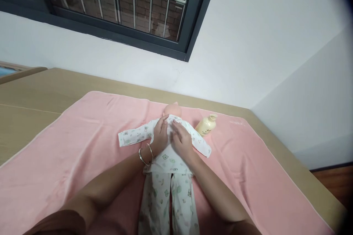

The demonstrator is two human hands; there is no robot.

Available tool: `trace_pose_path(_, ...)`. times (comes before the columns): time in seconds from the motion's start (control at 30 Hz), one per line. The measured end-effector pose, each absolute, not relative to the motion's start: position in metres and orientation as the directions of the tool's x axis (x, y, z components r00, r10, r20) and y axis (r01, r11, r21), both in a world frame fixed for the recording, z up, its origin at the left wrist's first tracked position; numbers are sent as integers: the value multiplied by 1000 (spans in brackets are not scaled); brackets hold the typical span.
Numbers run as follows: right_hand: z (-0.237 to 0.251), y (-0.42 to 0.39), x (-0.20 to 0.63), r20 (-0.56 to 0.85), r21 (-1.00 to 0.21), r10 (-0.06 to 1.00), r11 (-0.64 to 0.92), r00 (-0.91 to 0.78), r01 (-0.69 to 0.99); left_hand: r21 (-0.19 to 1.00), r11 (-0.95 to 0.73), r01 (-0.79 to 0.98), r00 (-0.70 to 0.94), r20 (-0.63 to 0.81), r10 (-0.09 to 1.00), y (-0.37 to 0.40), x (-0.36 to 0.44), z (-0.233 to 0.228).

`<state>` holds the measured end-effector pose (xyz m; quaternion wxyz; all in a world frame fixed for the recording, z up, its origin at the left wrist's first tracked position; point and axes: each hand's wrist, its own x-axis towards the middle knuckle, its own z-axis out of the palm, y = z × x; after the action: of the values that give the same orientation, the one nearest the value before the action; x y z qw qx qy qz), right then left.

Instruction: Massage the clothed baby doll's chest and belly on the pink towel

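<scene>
A baby doll [172,109] lies on its back on a pink towel [82,136], dressed in a white printed top [168,158] and matching trousers [168,202]. My left hand [160,134], with two bangles at the wrist, lies flat on the left side of the doll's chest. Beside it, my right hand [180,139] presses on the right side of the chest. Both hands touch the top's fabric near its front; whether the fingers pinch it I cannot tell. The doll's sleeves spread out to both sides.
A pale yellow pump bottle [206,125] lies on the towel just right of the doll's shoulder. The towel covers a beige table [33,95] that stands against a white wall below a dark-framed window [124,11]. Wood floor shows at far right [336,183].
</scene>
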<state>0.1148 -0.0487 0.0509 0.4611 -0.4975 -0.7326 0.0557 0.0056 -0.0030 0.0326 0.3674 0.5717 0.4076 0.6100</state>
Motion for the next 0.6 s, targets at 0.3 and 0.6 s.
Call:
trace_pose_path(0.3, 39, -30, 138, 375, -374, 901, 361, -216, 854, 895, -438, 85, -71, 444, 893, -3, 3, 20)
trace_pose_path(0.6, 44, -47, 122, 316, -154, 839, 506, -443, 848, 865, -489, 108, -80, 498, 863, -4, 2, 9)
